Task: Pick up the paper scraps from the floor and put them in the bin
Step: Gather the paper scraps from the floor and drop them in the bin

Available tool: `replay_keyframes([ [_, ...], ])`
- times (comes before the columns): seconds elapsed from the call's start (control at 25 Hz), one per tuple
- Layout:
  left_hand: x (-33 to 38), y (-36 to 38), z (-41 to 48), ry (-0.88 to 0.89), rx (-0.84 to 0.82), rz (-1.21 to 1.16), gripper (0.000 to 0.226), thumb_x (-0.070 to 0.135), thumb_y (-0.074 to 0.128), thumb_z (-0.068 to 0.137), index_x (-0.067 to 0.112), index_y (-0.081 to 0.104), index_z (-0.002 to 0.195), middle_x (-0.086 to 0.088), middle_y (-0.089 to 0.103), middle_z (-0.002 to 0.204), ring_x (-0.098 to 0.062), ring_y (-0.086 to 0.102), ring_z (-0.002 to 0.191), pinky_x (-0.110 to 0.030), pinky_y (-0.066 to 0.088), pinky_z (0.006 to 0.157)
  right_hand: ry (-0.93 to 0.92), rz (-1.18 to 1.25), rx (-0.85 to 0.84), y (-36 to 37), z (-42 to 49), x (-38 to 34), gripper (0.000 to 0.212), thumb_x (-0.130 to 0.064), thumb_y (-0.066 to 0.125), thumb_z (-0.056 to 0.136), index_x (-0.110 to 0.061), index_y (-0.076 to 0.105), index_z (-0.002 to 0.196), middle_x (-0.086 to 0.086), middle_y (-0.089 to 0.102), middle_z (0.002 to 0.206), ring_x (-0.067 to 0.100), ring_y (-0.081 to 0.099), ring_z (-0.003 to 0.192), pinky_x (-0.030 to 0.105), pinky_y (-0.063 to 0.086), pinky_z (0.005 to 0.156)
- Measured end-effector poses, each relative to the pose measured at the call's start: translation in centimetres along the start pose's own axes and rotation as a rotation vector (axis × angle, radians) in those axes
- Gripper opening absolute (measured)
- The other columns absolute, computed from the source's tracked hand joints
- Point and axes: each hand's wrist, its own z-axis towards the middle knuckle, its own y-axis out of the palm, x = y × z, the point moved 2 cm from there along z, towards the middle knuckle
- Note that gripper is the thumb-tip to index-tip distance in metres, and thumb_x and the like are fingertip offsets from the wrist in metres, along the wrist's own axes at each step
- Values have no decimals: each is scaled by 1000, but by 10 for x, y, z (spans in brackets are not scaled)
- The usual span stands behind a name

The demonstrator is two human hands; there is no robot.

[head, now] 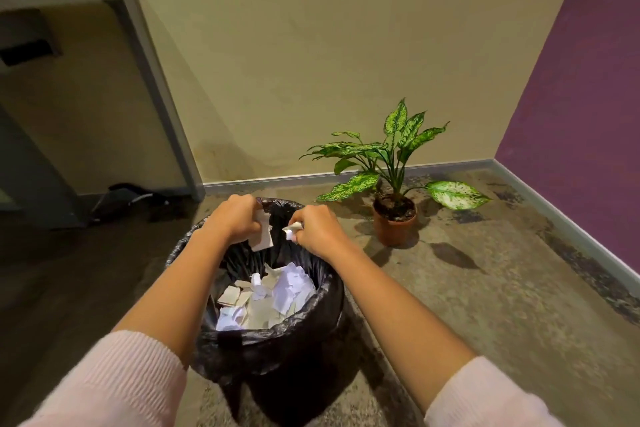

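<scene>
- While both hands hung over the bin [270,333], the left hand [235,218] had its fingers curled round a cream scrap [264,236], which dangled just above the opening.
- Right beside it, the right hand [317,230] was pinching a smaller white scrap [292,229] at the fingertips, also over the bin's mouth. Couldn't tell whether the two hands were actually touching, but they were close.
- Down inside the black liner [242,354] sat a decent pile of scraps [266,298], a white and cream mix covering the bottom as far as I could see.
- Progress-wise, I'd say this was well along, maybe nearly done: every scrap I could make out was either in the bin or in a hand. The floor [467,305] off to the dim left, and anything behind the person, wasn't visible, so no promises there.
- What was left, as I read it: let go of both bits so they drop in, then scan round for stragglers.
- Other stuff around: a potted plant [394,225] standing on the floor near the bin's right side, and a dark bag-like thing [128,198] under the grey desk [145,45] at left, too murky to identify.
</scene>
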Motion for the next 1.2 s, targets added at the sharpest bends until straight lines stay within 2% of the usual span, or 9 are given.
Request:
replay_keyframes([
  [0.12,-9,19,3,-25,-134,0,50,17,71,73,18,66,123,-11,67,121,-29,63,109,-37,53,90,23,-29,-99,8,6,1,34,-19,75,81,-19,70,114,10,69,111,28,63,103,34,53,86],
  [0.24,-15,28,6,-43,-243,-27,43,31,78,71,24,71,113,-3,70,113,-24,64,101,-37,54,91,16,-22,-195,8,8,0,41,-32,77,79,-22,68,118,6,69,115,22,63,106,32,50,89],
  [0.36,-16,28,6,-53,-269,-32,44,42,81,72,24,72,111,-1,69,112,-23,63,103,-39,51,95,-4,42,-212,6,6,0,36,-36,67,87,-23,67,121,6,69,116,22,63,104,27,46,83],
  [0.6,-6,25,3,-38,-232,-44,30,40,65,89,17,74,106,-7,71,111,-28,63,101,-42,52,95,-30,108,-153,-9,-5,-1,30,-29,51,97,-21,66,122,14,67,115,24,59,92,27,41,83],
  [0.72,7,19,-1,-9,-191,-30,29,39,60,93,18,73,109,-8,70,113,-29,63,103,-43,51,95,-19,98,-121,-23,-14,5,30,-28,51,97,-17,67,120,12,66,119,27,60,105,32,46,92],
  [0.8,24,15,-3,6,-146,-15,33,40,58,93,18,71,114,-10,67,119,-31,61,108,-44,51,96,-3,98,-79,-34,-22,12,30,-28,52,97,-16,67,119,13,66,119,28,60,106,35,47,94],
  [1.04,97,5,-6,16,82,-66,42,44,58,91,15,63,121,-14,64,123,-35,60,111,-46,52,92,71,63,42,-75,-51,59,28,-31,53,96,-18,70,114,13,71,106,23,61,80,33,49,81],
  [1.08,111,5,-7,35,112,-81,40,43,57,92,15,63,120,-14,63,122,-35,60,111,-45,52,90,96,48,43,-81,-57,71,28,-32,52,96,-19,70,114,14,71,105,24,62,82,33,50,82],
  [1.2,159,11,-11,109,164,-103,37,39,54,93,14,62,119,-13,65,118,-35,62,106,-44,54,87,185,14,65,-97,-81,109,26,-33,53,95,-24,69,113,13,69,114,30,62,104,40,50,93],
])
